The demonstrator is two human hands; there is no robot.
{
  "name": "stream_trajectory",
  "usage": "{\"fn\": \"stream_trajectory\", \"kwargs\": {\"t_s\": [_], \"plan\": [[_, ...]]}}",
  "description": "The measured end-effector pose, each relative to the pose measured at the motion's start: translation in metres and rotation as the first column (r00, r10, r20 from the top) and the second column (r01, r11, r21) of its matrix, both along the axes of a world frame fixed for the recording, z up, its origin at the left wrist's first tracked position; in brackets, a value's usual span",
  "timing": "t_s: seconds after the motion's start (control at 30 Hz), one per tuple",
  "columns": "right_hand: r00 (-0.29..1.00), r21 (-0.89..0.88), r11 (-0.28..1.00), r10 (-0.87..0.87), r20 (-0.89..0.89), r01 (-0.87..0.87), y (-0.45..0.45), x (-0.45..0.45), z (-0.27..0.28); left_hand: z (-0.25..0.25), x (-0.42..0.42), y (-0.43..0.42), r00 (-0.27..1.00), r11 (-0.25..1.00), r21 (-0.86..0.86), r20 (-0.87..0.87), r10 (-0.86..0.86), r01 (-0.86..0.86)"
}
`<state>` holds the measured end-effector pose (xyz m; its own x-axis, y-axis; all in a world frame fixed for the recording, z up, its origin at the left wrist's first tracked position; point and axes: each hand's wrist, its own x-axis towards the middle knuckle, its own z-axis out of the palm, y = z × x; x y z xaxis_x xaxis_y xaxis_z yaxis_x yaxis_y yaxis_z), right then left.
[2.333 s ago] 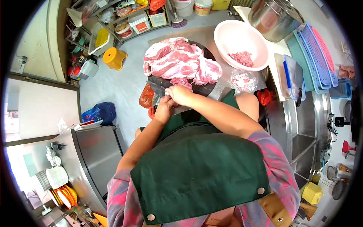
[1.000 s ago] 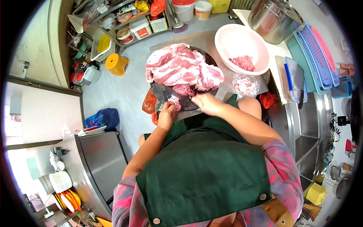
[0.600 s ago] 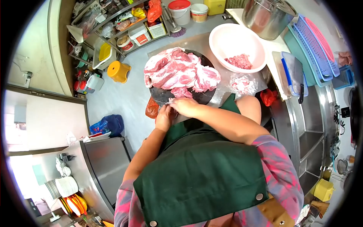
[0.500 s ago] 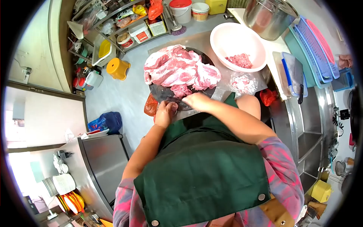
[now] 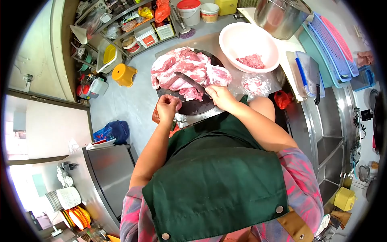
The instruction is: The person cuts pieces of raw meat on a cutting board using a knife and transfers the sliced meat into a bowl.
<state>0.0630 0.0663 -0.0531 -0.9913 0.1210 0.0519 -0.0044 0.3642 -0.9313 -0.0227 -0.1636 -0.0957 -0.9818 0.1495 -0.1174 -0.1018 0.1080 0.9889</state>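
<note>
A large slab of raw meat (image 5: 177, 67) covers the far part of a round dark cutting board (image 5: 203, 106). My right hand (image 5: 221, 97) is closed round the handle of a knife (image 5: 190, 82), whose blade points up and left across the meat. At the board's left edge my left hand (image 5: 167, 107) pinches a small piece of meat (image 5: 178, 105). A smaller chunk of meat (image 5: 191, 94) lies on the board between my hands, touching the slab.
Right of the board stand a pink basin (image 5: 268, 44) with cut meat inside and a clear plastic bag (image 5: 256, 85) of pale pieces. Farther right are a steel pot (image 5: 278, 20) and a blue-edged lidded box (image 5: 309, 72). A yellow stool (image 5: 124, 74) stands on the left.
The knife has come up into plain view, its blade now over the slab. My left hand has moved up and left with the small piece, and my right hand up and right.
</note>
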Motion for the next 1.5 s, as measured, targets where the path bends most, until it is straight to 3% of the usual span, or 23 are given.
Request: {"fn": "stream_trajectory", "kwargs": {"t_s": [0.03,0.1,0.13,0.17,0.23,0.27,0.4,0.53,0.57,0.67,0.7,0.83,0.93,1.03,1.1,1.13,1.2,1.27,1.3,1.33,1.4,1.47,1.5], "plan": [[0.996,-0.052,0.999,-0.004,0.09,0.009,-0.003,0.002,0.005,-0.002,-0.001,0.001,0.998,0.998,0.024,-0.039,0.052,-0.052],[0.956,-0.132,0.991,0.017,0.292,0.022,-0.012,0.004,0.014,-0.008,0.008,0.0,0.931,0.965,-0.24,-0.364,0.015,-0.109],[0.997,0.004,0.999,0.031,0.076,-0.031,-0.016,0.005,0.004,-0.012,0.014,-0.003,0.862,0.919,-0.356,-0.506,-0.039,-0.168],[0.99,0.072,0.994,0.07,0.122,-0.079,-0.018,0.007,-0.005,-0.031,0.019,-0.012,0.818,0.892,-0.417,-0.566,-0.106,-0.173],[0.968,0.21,0.958,0.153,0.199,-0.195,-0.02,0.01,-0.018,-0.047,0.037,-0.025,0.889,0.873,-0.487,-0.41,-0.204,-0.024],[0.934,0.248,0.941,0.14,0.327,-0.229,-0.023,0.011,-0.011,-0.065,0.04,-0.034,0.894,0.873,-0.483,-0.359,-0.267,0.067],[0.951,0.276,0.956,0.007,0.31,-0.097,-0.019,0.007,-0.012,-0.034,0.052,-0.031,0.886,0.872,-0.462,-0.323,-0.333,0.16],[0.98,0.278,0.958,0.013,0.197,-0.068,-0.028,0.009,0.001,-0.028,0.027,-0.031,0.925,0.876,-0.368,-0.092,-0.369,0.312],[0.986,0.261,0.964,0.018,0.163,-0.061,-0.03,0.009,-0.004,-0.021,0.027,-0.032,0.854,0.665,-0.737,-0.263,-0.45,0.124],[0.969,0.322,0.942,0.018,0.246,-0.1,-0.035,0.011,-0.005,0.003,0.023,-0.021,0.604,0.627,-0.779,-0.5,-0.621,0.0],[0.968,0.331,0.936,0.033,0.249,-0.117,-0.036,0.013,-0.005,0.004,0.018,-0.024,0.581,0.544,-0.831,-0.388,-0.716,0.116],[0.949,0.31,0.928,0.114,0.294,-0.208,-0.041,0.021,-0.004,-0.016,0.008,-0.023,0.728,0.517,-0.813,-0.18,-0.662,0.269],[0.956,0.448,0.861,0.133,0.259,-0.242,-0.049,0.023,-0.005,-0.03,0.013,-0.022,0.697,0.634,-0.749,-0.351,-0.625,0.191],[0.953,0.545,0.787,0.18,0.244,-0.289,-0.063,0.005,-0.022,-0.036,0.012,-0.02,0.686,0.624,-0.761,-0.36,-0.633,0.177],[0.92,0.478,0.81,0.181,0.348,-0.34,-0.077,-0.021,-0.021,-0.041,0.013,-0.023,0.652,0.637,-0.737,-0.373,-0.66,0.224],[0.925,0.454,0.825,0.198,0.323,-0.335,-0.085,-0.035,-0.02,-0.038,0.012,-0.024,0.661,0.585,-0.756,-0.282,-0.695,0.293],[0.916,0.434,0.841,0.163,0.365,-0.323,-0.095,-0.053,-0.005,-0.043,0.014,-0.024,0.666,0.632,-0.728,-0.337,-0.666,0.264],[0.9,0.43,0.826,0.195,0.39,-0.365,-0.089,-0.071,-0.032,-0.037,0.019,-0.025,0.632,0.687,-0.705,-0.454,-0.628,0.176],[0.918,0.426,0.816,0.316,0.241,-0.392,-0.074,-0.081,-0.062,-0.032,0.023,-0.025,0.611,0.714,-0.688,-0.51,-0.605,0.133],[0.782,0.115,0.892,0.313,0.539,-0.437,-0.058,-0.075,-0.023,-0.008,0.035,-0.019,0.665,0.741,-0.668,-0.521,-0.535,0.072],[0.898,-0.035,0.967,0.248,0.364,-0.253,-0.041,-0.052,-0.014,-0.017,0.036,-0.028,0.64,0.691,-0.72,-0.501,-0.582,0.065],[0.952,0.393,0.867,0.27,0.144,-0.306,-0.033,-0.03,-0.027,-0.028,0.042,-0.029,0.636,0.702,-0.688,-0.46,-0.619,0.186],[0.944,0.45,0.83,0.271,0.19,-0.329,-0.037,-0.011,-0.015,-0.03,0.043,-0.028,0.628,0.703,-0.669,-0.444,-0.639,0.241]]}}
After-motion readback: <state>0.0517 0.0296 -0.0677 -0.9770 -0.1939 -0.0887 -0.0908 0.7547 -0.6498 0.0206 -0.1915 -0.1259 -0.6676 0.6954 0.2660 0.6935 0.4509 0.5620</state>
